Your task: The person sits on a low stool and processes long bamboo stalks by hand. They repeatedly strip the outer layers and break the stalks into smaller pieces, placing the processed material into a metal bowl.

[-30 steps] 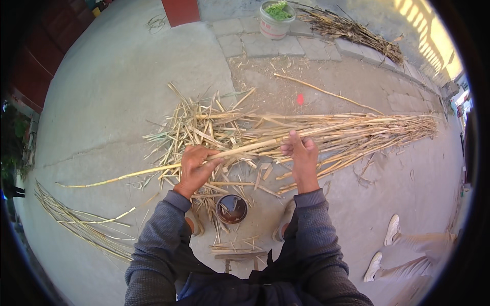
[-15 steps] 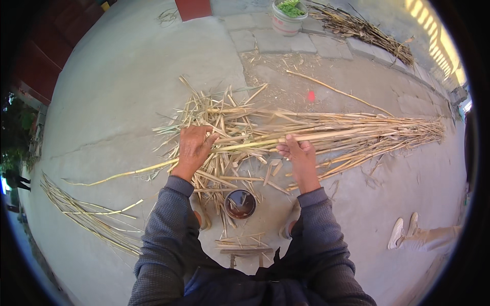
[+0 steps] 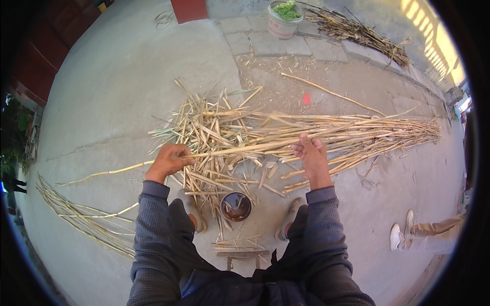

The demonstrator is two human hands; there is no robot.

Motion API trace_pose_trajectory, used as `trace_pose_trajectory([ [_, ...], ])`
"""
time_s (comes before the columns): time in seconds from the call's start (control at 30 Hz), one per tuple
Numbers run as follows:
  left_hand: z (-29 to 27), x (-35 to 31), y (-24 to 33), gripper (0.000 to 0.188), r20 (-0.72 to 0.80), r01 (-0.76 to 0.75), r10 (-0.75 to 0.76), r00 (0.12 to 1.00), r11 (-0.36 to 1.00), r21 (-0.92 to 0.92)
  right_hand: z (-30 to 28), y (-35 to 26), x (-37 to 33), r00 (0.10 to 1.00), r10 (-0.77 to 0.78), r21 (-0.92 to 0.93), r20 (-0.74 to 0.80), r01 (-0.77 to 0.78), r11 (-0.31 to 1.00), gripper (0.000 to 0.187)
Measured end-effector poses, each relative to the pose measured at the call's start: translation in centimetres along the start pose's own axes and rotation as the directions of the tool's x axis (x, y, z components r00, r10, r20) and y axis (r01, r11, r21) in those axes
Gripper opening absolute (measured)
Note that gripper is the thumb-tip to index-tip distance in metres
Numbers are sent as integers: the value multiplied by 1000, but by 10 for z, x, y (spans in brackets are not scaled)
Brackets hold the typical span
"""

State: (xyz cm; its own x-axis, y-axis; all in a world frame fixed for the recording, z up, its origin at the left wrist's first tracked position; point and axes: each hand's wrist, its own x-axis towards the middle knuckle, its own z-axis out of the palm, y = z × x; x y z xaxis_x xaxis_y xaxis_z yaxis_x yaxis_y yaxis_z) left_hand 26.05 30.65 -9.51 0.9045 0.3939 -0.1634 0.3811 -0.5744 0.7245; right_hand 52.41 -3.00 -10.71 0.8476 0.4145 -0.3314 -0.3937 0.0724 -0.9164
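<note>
One long pale stalk [image 3: 229, 151] stretches across in front of me over a loose heap of husks and broken stalk pieces [image 3: 214, 125]. My left hand [image 3: 170, 160] is closed round it at the heap's left side. The stalk's thin end [image 3: 112, 172] runs out past that hand to the left. Farther right, my right hand [image 3: 312, 157] has its thumb and curled fingers closed at the same stalk, palm partly turned up. Beyond this hand lies a bundle of long dry stalks [image 3: 377, 130], its ends spread to the right.
A dark round bowl [image 3: 236, 206] with liquid and stalk bits stands between my feet, before a small wooden stool [image 3: 242, 253]. Thin stalks [image 3: 84, 217] lie at left, a single stalk [image 3: 332, 92] beyond the bundle. A bucket of greens [image 3: 282, 23] stands far off; a person's shoes [image 3: 396, 236] are at right.
My left hand has moved left and a little nearer along the stalk, and my right hand slightly right, so they are farther apart. The view has shifted slightly.
</note>
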Motion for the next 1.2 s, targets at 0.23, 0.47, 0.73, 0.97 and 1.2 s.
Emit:
trace_pose_trajectory([
  [0.23, 66, 14, 47, 21, -130, -246, 242, 961, 969, -14, 34, 16, -19, 986, 56, 147, 159, -79, 986, 22],
  [0.47, 64, 9, 45, 20, -201, -116, 74, 977, 971, -209, 27, 3, -16, 979, 4, 73, 206, -20, 997, 29],
  [0.73, 41, 12, 36, 16, -385, -122, -117, 915, 831, -543, 13, 18, -5, 993, 106, 74, 51, -109, 991, 24],
  [0.97, 2, 17, -14, 20, -544, -71, 59, 837, 997, -2, 5, 28, 2, 993, 112, 51, 29, -114, 992, 22],
  [1.2, 24, 11, -13, 32, -53, -147, 145, 988, 988, -37, 12, 31, 6, 994, 106, 51, -6, -106, 993, 27],
])
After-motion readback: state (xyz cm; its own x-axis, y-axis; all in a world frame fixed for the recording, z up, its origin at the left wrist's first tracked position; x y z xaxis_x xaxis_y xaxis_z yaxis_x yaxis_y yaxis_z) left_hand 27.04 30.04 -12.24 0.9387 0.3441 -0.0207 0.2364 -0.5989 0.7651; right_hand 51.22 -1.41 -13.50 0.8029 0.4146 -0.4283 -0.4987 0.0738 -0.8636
